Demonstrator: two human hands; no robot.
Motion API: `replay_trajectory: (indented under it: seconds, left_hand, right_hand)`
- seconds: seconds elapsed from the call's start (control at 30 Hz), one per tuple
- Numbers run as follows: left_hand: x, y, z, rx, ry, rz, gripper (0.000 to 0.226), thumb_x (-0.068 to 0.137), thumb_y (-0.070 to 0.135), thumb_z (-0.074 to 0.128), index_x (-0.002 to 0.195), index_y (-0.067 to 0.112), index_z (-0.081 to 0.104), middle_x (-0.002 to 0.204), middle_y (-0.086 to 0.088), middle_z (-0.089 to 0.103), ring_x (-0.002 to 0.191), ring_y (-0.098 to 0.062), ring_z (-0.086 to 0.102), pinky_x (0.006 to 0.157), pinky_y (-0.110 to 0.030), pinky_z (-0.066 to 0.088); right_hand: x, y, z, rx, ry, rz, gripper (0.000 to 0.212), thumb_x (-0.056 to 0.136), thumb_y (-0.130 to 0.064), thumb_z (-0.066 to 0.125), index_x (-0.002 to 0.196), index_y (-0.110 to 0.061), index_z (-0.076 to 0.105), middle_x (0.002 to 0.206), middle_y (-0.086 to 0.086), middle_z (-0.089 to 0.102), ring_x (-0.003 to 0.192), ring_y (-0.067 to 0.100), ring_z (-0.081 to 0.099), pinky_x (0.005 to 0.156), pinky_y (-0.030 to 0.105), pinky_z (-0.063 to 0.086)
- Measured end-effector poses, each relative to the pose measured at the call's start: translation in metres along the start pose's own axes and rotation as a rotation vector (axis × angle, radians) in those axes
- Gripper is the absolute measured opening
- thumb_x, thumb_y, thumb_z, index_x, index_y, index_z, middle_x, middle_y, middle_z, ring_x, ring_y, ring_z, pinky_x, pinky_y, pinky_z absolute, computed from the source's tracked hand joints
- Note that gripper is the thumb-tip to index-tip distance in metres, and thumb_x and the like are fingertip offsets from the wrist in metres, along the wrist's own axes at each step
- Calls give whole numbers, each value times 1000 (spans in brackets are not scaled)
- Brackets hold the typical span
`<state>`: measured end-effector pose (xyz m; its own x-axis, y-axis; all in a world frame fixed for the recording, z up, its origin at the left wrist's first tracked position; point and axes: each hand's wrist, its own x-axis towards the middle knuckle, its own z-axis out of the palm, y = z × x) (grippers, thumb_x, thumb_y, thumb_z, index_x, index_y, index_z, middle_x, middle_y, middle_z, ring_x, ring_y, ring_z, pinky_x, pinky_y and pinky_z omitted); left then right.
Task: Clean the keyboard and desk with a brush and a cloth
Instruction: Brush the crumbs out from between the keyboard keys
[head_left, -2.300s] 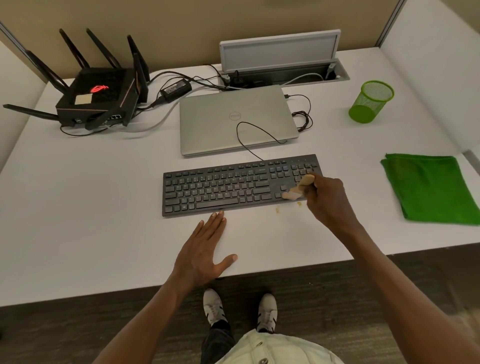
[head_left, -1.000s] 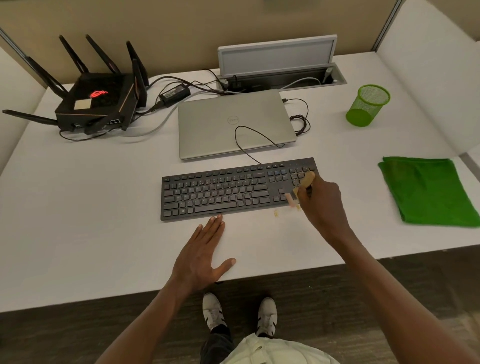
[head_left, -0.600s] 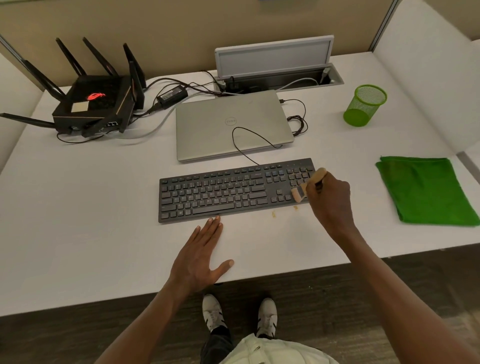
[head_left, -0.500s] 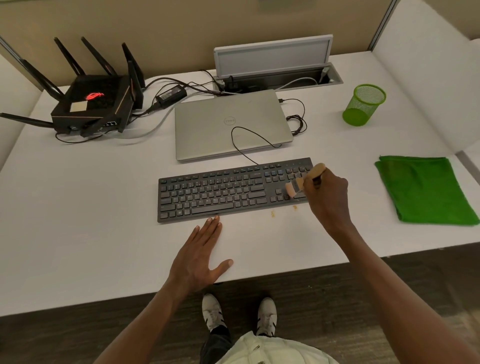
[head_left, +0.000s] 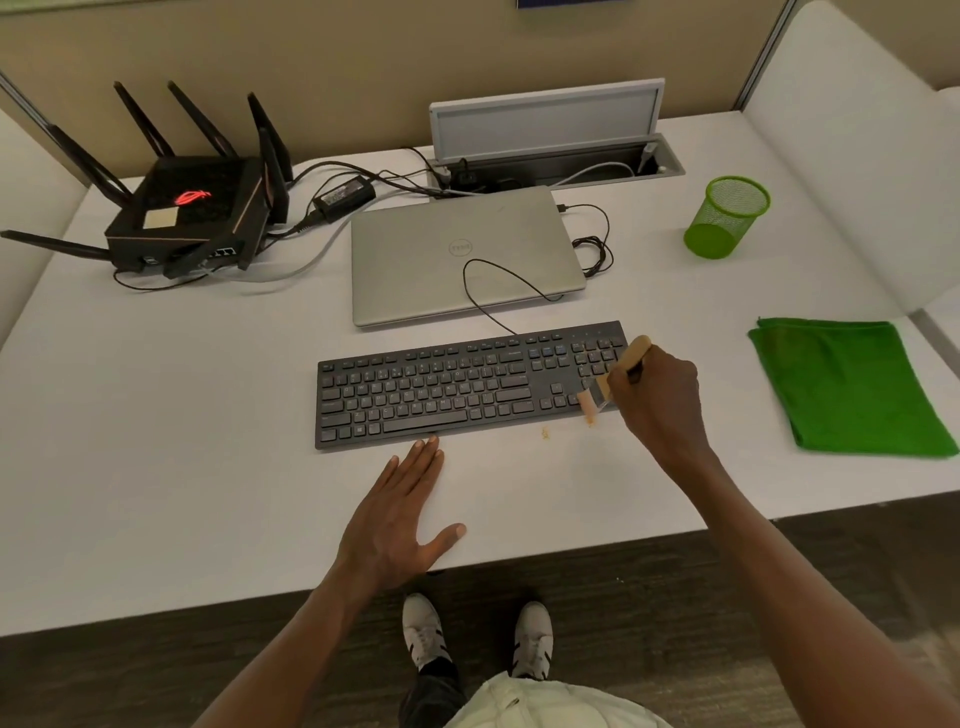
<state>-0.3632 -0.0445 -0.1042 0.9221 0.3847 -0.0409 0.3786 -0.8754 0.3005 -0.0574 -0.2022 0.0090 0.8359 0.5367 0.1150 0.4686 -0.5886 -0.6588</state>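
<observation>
**Brushing the right end of the keyboard**

The right hand (head_left: 657, 400) has its fingers curled around a small wooden brush (head_left: 618, 371), with the bristles on the right end of the black keyboard (head_left: 441, 389). The left hand (head_left: 400, 514) lies flat on the desk (head_left: 156, 441), fingers straight, the tips touching the keyboard's front edge. Some crumbs (head_left: 545, 432) lie just beside the keyboard. A folded green cloth (head_left: 852, 387) is well apart on the right.
</observation>
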Motion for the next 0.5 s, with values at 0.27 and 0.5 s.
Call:
replay_trajectory:
  seconds: [0.27,0.5]
  left_hand:
    - [0,0,0,11,-15,-1,95,96,75,33,163,14,7,172,1,-4,157,-10,-6,127,-35,2]
    - [0,2,-1,2,0,0,94,96,74,37,163,13,11,172,0,0,158,-11,-3,127,-35,3]
  right_hand:
    - [37,-18,-1,170,30,-156,18,92,0,50,81,-7,62,65,-8,60,61,-9,57,55,9,35]
    - [70,-2,8,-31,-148,-400,20,89,4,49,83,-9,63,77,3,73,68,18,68,63,38,55]
